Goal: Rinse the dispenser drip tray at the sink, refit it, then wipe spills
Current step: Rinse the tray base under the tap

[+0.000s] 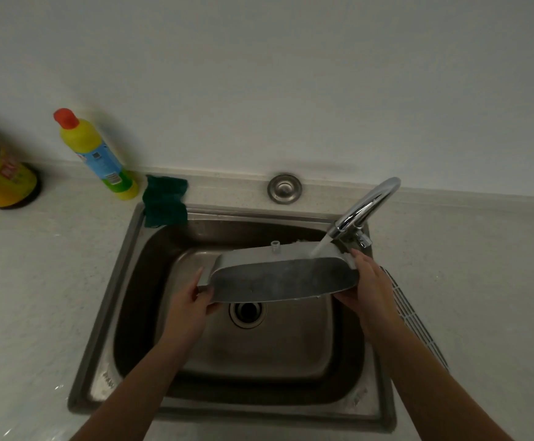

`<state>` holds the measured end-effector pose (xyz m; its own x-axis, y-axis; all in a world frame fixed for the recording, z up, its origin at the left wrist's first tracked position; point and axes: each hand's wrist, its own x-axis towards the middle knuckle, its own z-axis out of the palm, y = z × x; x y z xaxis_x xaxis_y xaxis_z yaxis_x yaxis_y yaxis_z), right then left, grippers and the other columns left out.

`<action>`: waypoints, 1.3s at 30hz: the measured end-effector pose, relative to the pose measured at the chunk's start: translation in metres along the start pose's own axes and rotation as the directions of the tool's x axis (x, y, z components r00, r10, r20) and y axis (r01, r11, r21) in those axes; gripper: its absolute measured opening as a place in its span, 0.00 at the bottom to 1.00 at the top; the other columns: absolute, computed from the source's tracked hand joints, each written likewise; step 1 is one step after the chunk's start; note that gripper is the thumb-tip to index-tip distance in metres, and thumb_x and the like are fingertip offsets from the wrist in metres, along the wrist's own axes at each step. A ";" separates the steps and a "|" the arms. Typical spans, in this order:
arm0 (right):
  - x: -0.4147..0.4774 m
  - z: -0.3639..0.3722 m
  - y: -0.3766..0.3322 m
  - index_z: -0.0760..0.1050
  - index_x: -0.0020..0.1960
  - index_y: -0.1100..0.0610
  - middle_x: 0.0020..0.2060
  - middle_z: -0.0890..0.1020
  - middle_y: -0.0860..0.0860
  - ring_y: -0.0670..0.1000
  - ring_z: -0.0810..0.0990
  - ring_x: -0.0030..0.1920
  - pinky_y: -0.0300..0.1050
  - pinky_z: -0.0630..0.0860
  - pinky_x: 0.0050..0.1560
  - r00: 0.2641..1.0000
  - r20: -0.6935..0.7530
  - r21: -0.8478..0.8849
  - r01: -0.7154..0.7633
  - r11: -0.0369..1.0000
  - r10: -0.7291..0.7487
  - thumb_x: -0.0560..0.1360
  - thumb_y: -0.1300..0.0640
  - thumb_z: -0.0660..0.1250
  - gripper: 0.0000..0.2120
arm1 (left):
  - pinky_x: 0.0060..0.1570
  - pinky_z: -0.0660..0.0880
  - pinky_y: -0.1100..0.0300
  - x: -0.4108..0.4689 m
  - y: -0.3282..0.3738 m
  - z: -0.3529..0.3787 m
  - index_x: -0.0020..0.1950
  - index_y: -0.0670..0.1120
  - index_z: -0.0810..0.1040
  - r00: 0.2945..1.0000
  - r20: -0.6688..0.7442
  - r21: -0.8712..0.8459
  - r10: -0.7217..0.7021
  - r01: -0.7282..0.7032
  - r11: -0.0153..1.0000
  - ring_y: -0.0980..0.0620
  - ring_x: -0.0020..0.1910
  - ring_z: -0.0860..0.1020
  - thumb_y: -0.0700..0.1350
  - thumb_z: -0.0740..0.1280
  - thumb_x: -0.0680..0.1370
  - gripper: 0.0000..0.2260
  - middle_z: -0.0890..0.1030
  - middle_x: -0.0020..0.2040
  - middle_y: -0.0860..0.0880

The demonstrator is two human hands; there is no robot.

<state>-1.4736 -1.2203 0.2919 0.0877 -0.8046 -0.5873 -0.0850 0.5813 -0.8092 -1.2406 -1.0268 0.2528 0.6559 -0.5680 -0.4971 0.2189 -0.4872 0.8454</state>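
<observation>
Holding a grey oval plastic drip tray (283,276) tilted over the stainless steel sink (125,281), left hand (192,300) gripping its left end, right hand (365,284) gripping its right end. Running from the curved chrome faucet (365,208), water (321,246) striking the tray's upper right edge. Resting at the sink's back left corner, a dark green cloth (164,200); standing beside it on the pale speckled counter (36,265), a yellow bottle with a red cap (97,154). Lying right of the sink, a white slotted grille (415,316).
</observation>
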 end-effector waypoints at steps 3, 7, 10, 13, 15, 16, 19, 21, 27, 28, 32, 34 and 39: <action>-0.019 -0.004 -0.006 0.74 0.73 0.47 0.64 0.80 0.49 0.54 0.80 0.63 0.60 0.82 0.59 0.988 -0.038 -0.137 0.142 0.980 -0.149 0.85 0.51 0.61 0.17 | 0.59 0.81 0.51 0.004 -0.008 0.017 0.81 0.51 0.65 0.995 0.047 -0.096 -0.085 0.089 0.991 0.49 0.59 0.81 0.40 0.62 0.85 0.24 0.81 0.60 0.47; -0.036 -0.013 -0.014 0.73 0.75 0.47 0.67 0.79 0.50 0.52 0.80 0.64 0.60 0.81 0.61 0.956 -0.048 -0.224 0.271 0.936 -0.289 0.85 0.56 0.59 0.19 | 0.58 0.82 0.50 0.014 -0.010 0.035 0.78 0.47 0.69 0.953 0.168 -0.318 -0.251 0.293 0.902 0.42 0.62 0.80 0.32 0.60 0.82 0.24 0.78 0.68 0.41; -0.044 -0.016 -0.016 0.73 0.75 0.45 0.64 0.80 0.43 0.45 0.83 0.57 0.58 0.82 0.60 0.931 -0.028 -0.269 0.345 0.899 -0.365 0.85 0.56 0.60 0.20 | 0.61 0.80 0.46 0.012 -0.010 0.043 0.71 0.43 0.75 0.918 0.260 -0.447 -0.300 0.390 0.805 0.36 0.65 0.78 0.30 0.57 0.77 0.24 0.76 0.69 0.37; -0.045 -0.017 -0.015 0.72 0.75 0.43 0.61 0.77 0.41 0.42 0.78 0.57 0.59 0.79 0.65 0.907 -0.058 -0.342 0.373 0.862 -0.416 0.85 0.56 0.61 0.20 | 0.61 0.80 0.45 0.010 -0.012 0.044 0.69 0.40 0.77 0.911 0.280 -0.541 -0.303 0.411 0.734 0.36 0.65 0.80 0.35 0.57 0.80 0.19 0.81 0.66 0.35; -0.044 -0.018 -0.014 0.72 0.75 0.44 0.56 0.79 0.42 0.43 0.77 0.56 0.61 0.77 0.66 0.900 -0.083 -0.353 0.375 0.857 -0.428 0.85 0.56 0.61 0.20 | 0.55 0.84 0.49 0.011 -0.010 0.043 0.69 0.38 0.77 0.934 0.229 -0.555 -0.274 0.357 0.751 0.42 0.58 0.85 0.39 0.59 0.84 0.15 0.82 0.63 0.35; -0.043 -0.018 -0.014 0.72 0.75 0.45 0.56 0.79 0.40 0.45 0.78 0.56 0.62 0.77 0.66 0.903 -0.085 -0.336 0.371 0.866 -0.421 0.85 0.57 0.61 0.20 | 0.50 0.85 0.53 0.011 -0.008 0.042 0.68 0.38 0.77 0.948 0.202 -0.528 -0.245 0.316 0.788 0.46 0.54 0.87 0.40 0.61 0.85 0.14 0.83 0.62 0.35; -0.037 -0.020 -0.010 0.73 0.75 0.46 0.56 0.78 0.37 0.47 0.79 0.61 0.60 0.80 0.64 0.941 -0.103 -0.230 0.294 0.928 -0.323 0.85 0.57 0.61 0.19 | 0.45 0.84 0.57 0.014 0.000 0.036 0.66 0.44 0.80 0.974 0.120 -0.475 -0.192 0.226 0.851 0.50 0.52 0.87 0.45 0.62 0.85 0.12 0.86 0.58 0.42; -0.030 -0.021 -0.006 0.75 0.72 0.49 0.59 0.81 0.45 0.49 0.80 0.60 0.60 0.80 0.63 0.961 -0.133 -0.184 0.217 0.959 -0.243 0.84 0.58 0.62 0.17 | 0.49 0.84 0.55 0.014 0.007 0.029 0.66 0.47 0.80 0.986 0.074 -0.453 -0.149 0.167 0.876 0.49 0.55 0.86 0.47 0.63 0.85 0.12 0.87 0.57 0.45; -0.012 -0.011 0.000 0.79 0.66 0.52 0.58 0.82 0.50 0.52 0.80 0.61 0.60 0.77 0.67 0.980 -0.133 -0.250 0.109 0.962 -0.146 0.84 0.58 0.62 0.13 | 0.52 0.83 0.59 0.000 0.025 0.007 0.66 0.52 0.81 0.994 -0.032 -0.327 0.103 -0.108 0.939 0.53 0.58 0.85 0.45 0.68 0.82 0.13 0.86 0.59 0.51; -0.011 -0.007 0.000 0.78 0.67 0.52 0.57 0.82 0.49 0.51 0.80 0.60 0.59 0.77 0.66 0.981 -0.131 -0.250 0.109 0.962 -0.146 0.84 0.57 0.63 0.13 | 0.51 0.83 0.61 -0.002 0.026 0.003 0.64 0.52 0.82 0.991 -0.054 -0.322 0.125 -0.136 0.937 0.53 0.57 0.85 0.45 0.69 0.82 0.12 0.86 0.58 0.52; -0.010 0.009 -0.004 0.78 0.68 0.50 0.56 0.83 0.46 0.49 0.81 0.58 0.57 0.78 0.65 0.986 -0.086 -0.219 0.123 0.968 -0.145 0.84 0.56 0.63 0.14 | 0.51 0.83 0.60 -0.007 0.023 -0.010 0.62 0.54 0.83 0.979 -0.110 -0.289 0.174 -0.199 0.936 0.55 0.57 0.84 0.47 0.68 0.82 0.10 0.85 0.58 0.53; -0.010 0.015 -0.006 0.79 0.65 0.49 0.58 0.84 0.47 0.50 0.82 0.60 0.58 0.78 0.65 0.986 -0.064 -0.211 0.138 0.968 -0.155 0.84 0.57 0.63 0.12 | 0.53 0.83 0.57 -0.008 0.017 -0.014 0.60 0.58 0.83 0.973 -0.152 -0.217 0.172 -0.202 0.955 0.57 0.57 0.83 0.48 0.67 0.82 0.10 0.85 0.58 0.53; -0.011 0.019 -0.013 0.83 0.58 0.50 0.53 0.86 0.49 0.52 0.85 0.56 0.55 0.81 0.60 0.981 -0.055 -0.127 0.180 0.975 -0.188 0.83 0.60 0.63 0.12 | 0.54 0.80 0.55 -0.004 0.004 -0.014 0.50 0.68 0.82 0.983 -0.180 -0.131 0.041 -0.066 0.989 0.57 0.53 0.83 0.44 0.64 0.84 0.17 0.85 0.51 0.58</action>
<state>-1.4542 -1.2165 0.3088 0.0474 -0.9051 -0.4225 -0.1929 0.4067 -0.8930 -1.2320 -1.0178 0.2609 0.7836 -0.4591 -0.4185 0.2679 -0.3580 0.8944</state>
